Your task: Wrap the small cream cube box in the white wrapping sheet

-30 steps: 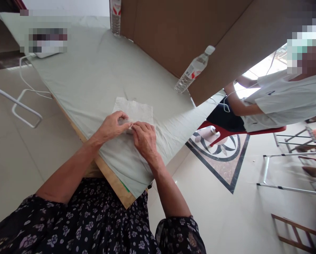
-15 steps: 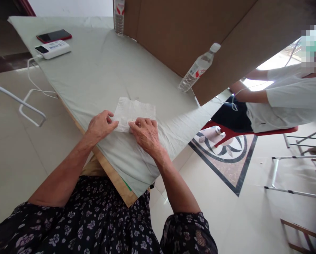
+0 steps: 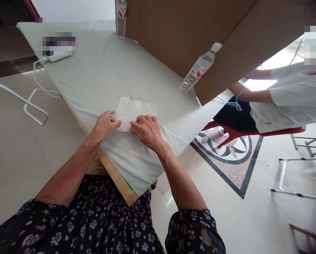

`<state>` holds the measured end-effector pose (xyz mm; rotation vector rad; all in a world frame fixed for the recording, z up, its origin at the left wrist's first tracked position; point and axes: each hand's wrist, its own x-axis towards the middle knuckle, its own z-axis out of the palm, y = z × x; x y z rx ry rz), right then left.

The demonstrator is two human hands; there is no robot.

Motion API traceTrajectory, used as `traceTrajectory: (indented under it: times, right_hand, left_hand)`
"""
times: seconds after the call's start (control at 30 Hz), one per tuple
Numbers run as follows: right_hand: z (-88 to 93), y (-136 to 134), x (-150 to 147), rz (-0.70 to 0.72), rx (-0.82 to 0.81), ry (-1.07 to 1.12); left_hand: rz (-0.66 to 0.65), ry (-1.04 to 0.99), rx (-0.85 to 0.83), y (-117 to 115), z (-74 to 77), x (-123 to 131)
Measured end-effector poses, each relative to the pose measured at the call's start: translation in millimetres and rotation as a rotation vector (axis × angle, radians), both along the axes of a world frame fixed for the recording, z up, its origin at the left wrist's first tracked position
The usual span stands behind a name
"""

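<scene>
1. Spread flat on the worktop [image 3: 94, 76] as it is, the thin white sheet [image 3: 135, 107] lies between and just beyond the left hand [image 3: 105, 124] and right hand [image 3: 146, 130].
2. The left hand's thumb and fingers stand slightly apart, at the sheet's edge.
3. The right hand's bent fingers touch it; whether they pinch, one cannot tell.
4. Beyond the right hand: a bottle [image 3: 199, 70], beside cardboard [image 3: 174, 35].
</scene>
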<state>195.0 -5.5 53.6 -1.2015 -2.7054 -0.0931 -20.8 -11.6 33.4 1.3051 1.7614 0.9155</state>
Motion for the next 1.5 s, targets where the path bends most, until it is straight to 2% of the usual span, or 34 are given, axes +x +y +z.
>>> traceTrajectory:
  times: [0.17, 0.4, 0.57, 0.73, 0.9, 0.97, 1.03, 1.1, 1.17, 1.23, 1.33, 1.5]
  right_hand:
    - [4.0, 2.7, -2.0, 0.023, 0.008, -0.037]
    - [6.1, 5.9, -5.8, 0.024, -0.032, -0.013]
    - [2.2, 6.0, -7.6, -0.033, -0.091, 0.067]
    - [-1.6, 1.7, -4.3, -0.051, -0.119, 0.183]
    - [-2.0, -4.5, 7.8, -0.029, -0.209, 0.318]
    - [-3.4, -9.8, 18.5, -0.036, -0.198, 0.418]
    - [-7.2, -17.0, 33.8, -0.138, -0.118, 0.568]
    - [-13.7, -24.5, 52.0, -0.328, -0.055, 0.731]
    - [-21.8, -30.4, 68.6, -0.501, -0.133, 0.829]
    - [-30.2, -32.8, 78.6, -0.595, -0.298, 0.841]
    - [-41.0, -27.5, 76.1, -0.627, -0.424, 0.819]
    - [-50.9, -5.7, 49.8, -0.651, -0.362, 0.823]
  left_hand:
    - [0.039, -0.201, -0.063, -3.6, 4.2, 9.9]
    - [0.039, -0.154, 0.053, 1.4, 9.3, 23.4]
    - [0.042, -0.291, 0.017, 4.0, 17.1, 38.3]
    - [-0.058, -0.321, 0.003, 5.3, 23.9, 49.0]
    - [-0.295, -0.228, -0.029, 4.2, 28.5, 43.8]
    - [-0.363, -0.098, 0.019, 2.2, 27.6, 42.3]
    - [-0.383, 0.118, 0.126, -0.7, 24.2, 43.9]
    - [-0.365, 0.327, 0.259, -3.7, 18.9, 47.8]
    - [-0.350, 0.448, 0.371, -6.2, 13.0, 51.5]
    - [-0.366, 0.483, 0.445, -7.5, 7.7, 53.5]
    - [-0.386, 0.467, 0.485, -7.3, 2.2, 53.3]
    - [-0.432, 0.479, 0.502, -4.8, -1.0, 52.4]
